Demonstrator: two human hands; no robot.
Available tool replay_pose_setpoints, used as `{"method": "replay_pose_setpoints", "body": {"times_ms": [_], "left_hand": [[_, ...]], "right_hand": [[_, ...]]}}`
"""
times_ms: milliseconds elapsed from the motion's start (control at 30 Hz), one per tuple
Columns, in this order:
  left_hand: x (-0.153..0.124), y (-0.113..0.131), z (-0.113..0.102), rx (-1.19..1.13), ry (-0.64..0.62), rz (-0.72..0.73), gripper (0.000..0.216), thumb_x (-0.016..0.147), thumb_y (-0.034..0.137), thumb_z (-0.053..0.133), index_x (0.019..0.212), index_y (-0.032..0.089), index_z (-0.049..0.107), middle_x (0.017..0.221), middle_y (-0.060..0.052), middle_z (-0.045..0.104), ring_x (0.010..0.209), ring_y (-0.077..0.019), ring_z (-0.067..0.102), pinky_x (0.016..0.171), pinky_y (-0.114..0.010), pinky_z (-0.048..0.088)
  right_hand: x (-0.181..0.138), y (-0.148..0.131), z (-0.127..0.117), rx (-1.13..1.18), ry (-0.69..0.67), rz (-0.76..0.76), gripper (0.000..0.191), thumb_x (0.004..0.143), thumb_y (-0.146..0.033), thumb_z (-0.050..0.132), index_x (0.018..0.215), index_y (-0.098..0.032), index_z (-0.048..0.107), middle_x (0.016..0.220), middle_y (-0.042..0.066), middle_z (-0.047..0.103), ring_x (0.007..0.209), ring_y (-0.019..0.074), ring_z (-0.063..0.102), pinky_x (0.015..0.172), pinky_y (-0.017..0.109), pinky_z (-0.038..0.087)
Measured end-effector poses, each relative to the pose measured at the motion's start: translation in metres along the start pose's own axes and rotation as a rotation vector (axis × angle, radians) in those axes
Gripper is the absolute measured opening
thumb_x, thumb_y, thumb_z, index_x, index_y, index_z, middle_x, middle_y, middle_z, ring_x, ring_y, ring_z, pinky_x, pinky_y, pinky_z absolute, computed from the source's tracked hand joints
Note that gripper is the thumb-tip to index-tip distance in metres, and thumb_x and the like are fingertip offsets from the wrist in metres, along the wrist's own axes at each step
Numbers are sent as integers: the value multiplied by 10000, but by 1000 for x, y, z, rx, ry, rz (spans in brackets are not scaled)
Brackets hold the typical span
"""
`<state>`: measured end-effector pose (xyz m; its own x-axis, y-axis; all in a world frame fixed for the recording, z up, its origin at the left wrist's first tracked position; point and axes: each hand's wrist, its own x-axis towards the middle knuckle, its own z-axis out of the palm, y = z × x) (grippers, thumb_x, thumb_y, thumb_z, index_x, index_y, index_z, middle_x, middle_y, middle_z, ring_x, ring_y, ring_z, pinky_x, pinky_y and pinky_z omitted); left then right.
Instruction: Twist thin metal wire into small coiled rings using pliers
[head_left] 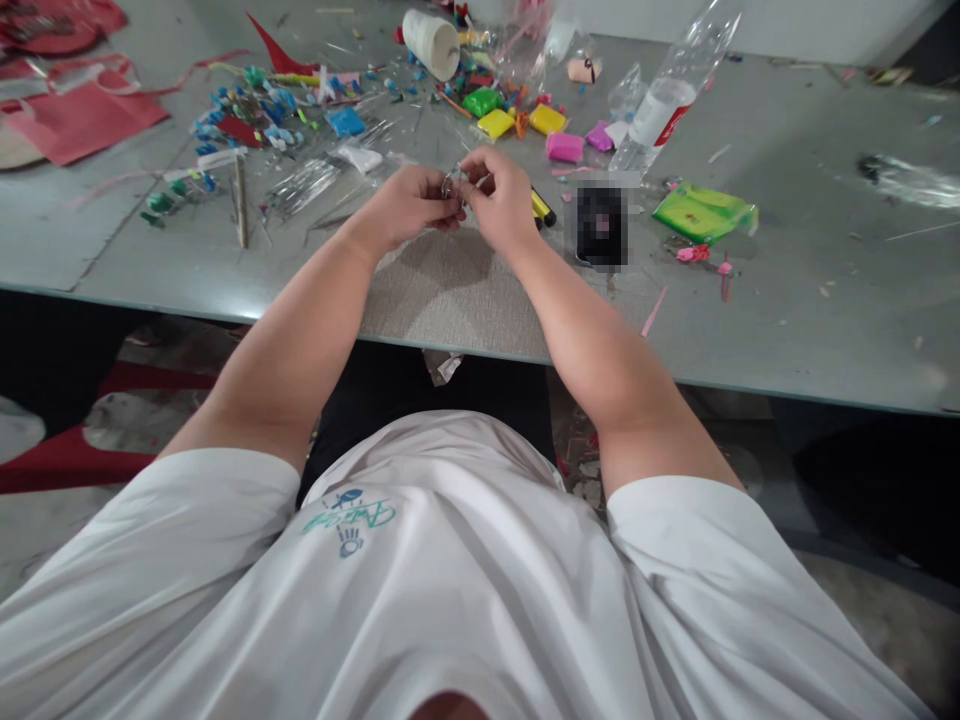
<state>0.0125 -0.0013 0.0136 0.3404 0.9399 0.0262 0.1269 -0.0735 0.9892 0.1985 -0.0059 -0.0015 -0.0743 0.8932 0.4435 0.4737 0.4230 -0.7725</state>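
My left hand (415, 205) and my right hand (501, 197) meet over the table, fingertips almost touching. Both are closed in a pinch around a small, shiny, see-through or silvery piece (452, 183); it is too small and too covered by fingers to name. Below them lies a brown-grey textured mat (450, 290) at the table's front edge. Just right of my right hand are yellow-and-black sticks (543, 208), partly hidden by the wrist. A bundle of thin silvery sticks or wires (307, 180) is spread to the left of my left hand.
Soft packets in yellow (496, 124), green (482, 101) and pink (564, 147) lie beyond my hands. A clear bottle (660, 120), a blurred-out dark object (601, 225) and a green pouch (705, 213) are on the right. A white cup (431, 45) lies tipped; small blue pieces (251, 115) are scattered left.
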Motion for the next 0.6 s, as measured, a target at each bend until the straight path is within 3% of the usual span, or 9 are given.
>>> {"method": "replay_pose_setpoints", "body": {"times_ms": [167, 333, 600], "left_hand": [[-1, 1, 1, -9, -10, -10, 285, 942, -25, 844, 749, 180, 803, 753, -63, 736, 760, -192, 776, 878, -298, 611], [-1, -1, -2, 47, -34, 21, 256, 937, 16, 832, 755, 195, 817, 747, -53, 740, 778, -200, 774, 807, -284, 614], [2, -5, -7, 115, -90, 61, 201, 892, 147, 925, 773, 247, 797, 741, -36, 752, 777, -191, 733, 774, -284, 620]], "right_hand": [[1, -2, -3, -33, 9, 17, 167, 969, -357, 776, 884, -369, 632, 1076, 1, 825, 997, 278, 750, 986, 481, 664], [3, -2, -5, -4, -7, 22, 215, 1000, -358, 775, 837, -347, 637, 1019, 6, 832, 929, 241, 742, 981, 433, 653], [7, 4, -5, 61, -51, 61, 349, 968, -569, 824, 807, -347, 610, 822, -13, 749, 854, 227, 692, 871, 411, 606]]}}
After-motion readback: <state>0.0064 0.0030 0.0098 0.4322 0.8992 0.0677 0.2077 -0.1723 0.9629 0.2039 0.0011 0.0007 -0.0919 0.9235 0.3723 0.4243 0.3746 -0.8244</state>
